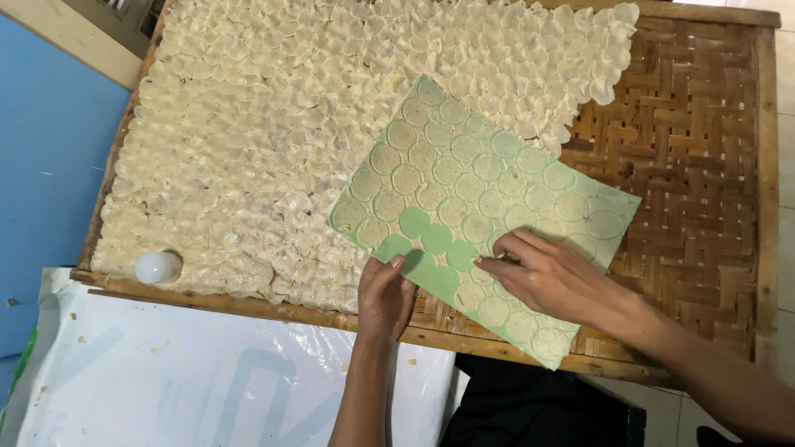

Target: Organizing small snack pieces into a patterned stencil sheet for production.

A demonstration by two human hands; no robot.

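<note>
A green board [431, 273] covered with thin pale round dough discs [464, 182] lies tilted on a woven bamboo tray [696, 165]. My left hand [384, 298] grips the board's near-left edge, thumb on top. My right hand [551, 277] rests on the board's lower middle, its fingertips pinching at a disc beside several bare green circles. Most of the tray is packed with overlapping pale dried discs [273, 141].
A small white bulb-like ball [157, 266] sits at the tray's near-left corner. A white plastic sheet [207, 372] lies below the tray. A blue surface [41, 165] is at the left. The tray's right part shows bare weave.
</note>
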